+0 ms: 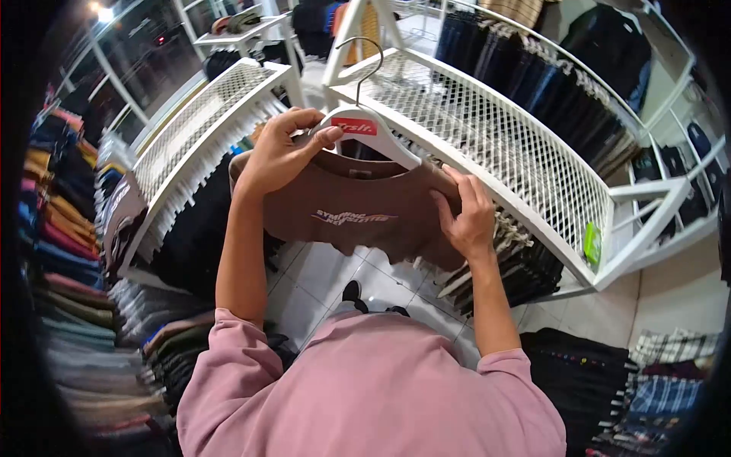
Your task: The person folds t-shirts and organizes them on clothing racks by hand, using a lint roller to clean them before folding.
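Observation:
In front of my chest hangs a brown T-shirt with white lettering across its front. A white hanger with a metal hook and a red label sits in its neck opening. My left hand is closed on the hanger's left arm beside the label, with the thumb on top; the shirt's collar lies close by. The T-shirt's shoulder is pinched in my right hand, just past the hanger's right end. Part of the hanger is hidden inside the fabric.
White mesh-topped racks with rows of hung garments stand ahead, left and right. A green item is on the right rack's end. Folded clothes fill the left side; dark trousers and checked shirts lie lower right. Pale tiles cover the floor.

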Motion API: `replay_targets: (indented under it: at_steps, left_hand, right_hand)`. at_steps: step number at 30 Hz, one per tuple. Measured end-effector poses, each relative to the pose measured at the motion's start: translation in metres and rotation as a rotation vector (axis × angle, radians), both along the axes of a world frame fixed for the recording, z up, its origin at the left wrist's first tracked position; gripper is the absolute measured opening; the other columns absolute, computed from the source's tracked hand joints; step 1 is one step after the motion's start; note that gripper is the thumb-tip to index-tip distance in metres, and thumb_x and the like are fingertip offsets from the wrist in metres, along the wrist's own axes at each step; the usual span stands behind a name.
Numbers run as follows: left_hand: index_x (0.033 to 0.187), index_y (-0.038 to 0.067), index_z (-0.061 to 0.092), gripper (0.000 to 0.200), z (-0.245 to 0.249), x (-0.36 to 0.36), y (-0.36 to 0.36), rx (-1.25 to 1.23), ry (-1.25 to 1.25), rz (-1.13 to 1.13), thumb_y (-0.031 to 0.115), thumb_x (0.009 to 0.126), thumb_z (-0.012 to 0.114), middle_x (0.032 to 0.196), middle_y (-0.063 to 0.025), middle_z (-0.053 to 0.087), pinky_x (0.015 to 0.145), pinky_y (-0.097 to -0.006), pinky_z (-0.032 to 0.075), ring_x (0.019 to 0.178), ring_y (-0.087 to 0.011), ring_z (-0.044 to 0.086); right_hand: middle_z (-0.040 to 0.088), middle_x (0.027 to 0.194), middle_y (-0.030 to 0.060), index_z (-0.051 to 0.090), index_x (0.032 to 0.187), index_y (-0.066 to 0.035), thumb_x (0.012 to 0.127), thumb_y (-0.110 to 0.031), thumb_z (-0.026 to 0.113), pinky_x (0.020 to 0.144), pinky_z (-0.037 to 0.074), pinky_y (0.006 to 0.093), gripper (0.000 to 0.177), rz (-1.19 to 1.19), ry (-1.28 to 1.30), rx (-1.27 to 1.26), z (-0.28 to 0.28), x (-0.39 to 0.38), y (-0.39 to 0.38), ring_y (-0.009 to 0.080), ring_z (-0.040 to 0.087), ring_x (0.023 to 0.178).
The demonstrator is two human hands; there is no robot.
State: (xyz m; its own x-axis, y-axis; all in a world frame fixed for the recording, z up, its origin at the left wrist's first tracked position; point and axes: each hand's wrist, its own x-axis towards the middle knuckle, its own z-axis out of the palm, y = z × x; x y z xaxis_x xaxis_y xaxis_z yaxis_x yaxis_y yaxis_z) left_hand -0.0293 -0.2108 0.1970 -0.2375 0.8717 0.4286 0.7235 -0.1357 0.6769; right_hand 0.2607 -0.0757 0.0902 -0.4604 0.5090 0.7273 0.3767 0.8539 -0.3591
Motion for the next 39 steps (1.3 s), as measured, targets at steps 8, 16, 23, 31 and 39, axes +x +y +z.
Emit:
replay_targets:
  at_steps: [8,16,23,31,39]
  left_hand:
    - [0.102,-0.002,0.073,0.033,-0.033,0.04,0.091,-0.024,-0.103,-0.209,0.03,0.094,0.076,0.083,-0.0066,0.068,0.074,-0.0309,0.048,0.081,-0.0129,0.06]
    - [0.078,-0.006,0.059,0.053,-0.049,-0.002,0.15,-0.264,0.183,-0.206,0.042,0.083,0.083,0.064,-0.0228,0.051,0.059,-0.0435,0.042,0.059,-0.0376,0.047]
    - [0.083,-0.002,0.058,0.047,-0.018,-0.018,0.225,0.048,0.199,-0.259,0.038,0.084,0.082,0.062,-0.0176,0.049,0.056,-0.0405,0.04,0.056,-0.0323,0.044]
    - [0.086,-0.004,0.074,0.073,0.098,-0.047,0.448,-0.2,0.425,-0.45,0.068,0.09,0.063,0.07,-0.017,0.068,0.064,-0.0392,0.052,0.064,-0.0261,0.067]
    - [0.084,-0.001,0.07,0.075,-0.093,-0.019,0.597,-0.18,0.468,-0.244,0.074,0.085,0.063,0.084,-0.0248,0.072,0.075,-0.0486,0.054,0.083,-0.0417,0.07]
  right_hand:
    - [0.068,0.092,0.0106,0.065,0.106,-0.007,0.086,-0.022,0.076,0.072,0.055,0.0427,0.027,-0.297,0.008,0.116,-0.01,0.066,0.018,0.0333,0.069,0.084]
    - [0.07,0.089,0.0128,0.066,0.1,-0.005,0.085,-0.024,0.08,0.068,0.053,0.0397,0.028,-0.47,0.034,-0.103,0.009,0.116,0.045,0.0341,0.069,0.079]
    - [0.071,0.088,0.018,0.067,0.102,0.0,0.088,-0.027,0.079,0.07,0.054,0.0411,0.032,-0.548,-0.087,-0.27,0.087,0.105,0.078,0.0387,0.07,0.08]
    - [0.072,0.092,0.0203,0.07,0.104,-0.001,0.096,-0.044,0.066,0.079,0.052,0.0391,0.044,-0.545,-0.335,-0.507,0.195,0.103,0.249,0.0331,0.071,0.087]
    - [0.07,0.116,0.0221,0.065,0.117,-0.006,0.094,-0.049,0.065,0.095,0.05,0.0511,0.049,-0.747,-0.384,-0.473,-0.011,0.106,0.429,0.0418,0.065,0.11]
